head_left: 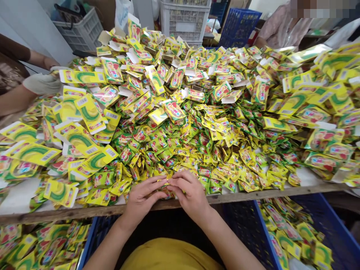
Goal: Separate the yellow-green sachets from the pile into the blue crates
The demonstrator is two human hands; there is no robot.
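My left hand (142,198) and my right hand (189,193) meet at the near edge of the table (84,212), fingertips pinched together on a small yellow sachet (165,182). Only a sliver of the sachet shows between the fingers. Right in front of the hands lies a heap of small yellow-green sachets (197,150) with red print. Flat and folded yellow cartons (81,140) with green arcs lie to the left and across the back of the heap.
Blue crates hold more packets at lower right (298,232) and lower left (42,243). White baskets (184,18) and a blue crate (239,22) stand at the far side. Another person's gloved hand (42,83) works at the left; a second person sits at far right (284,26).
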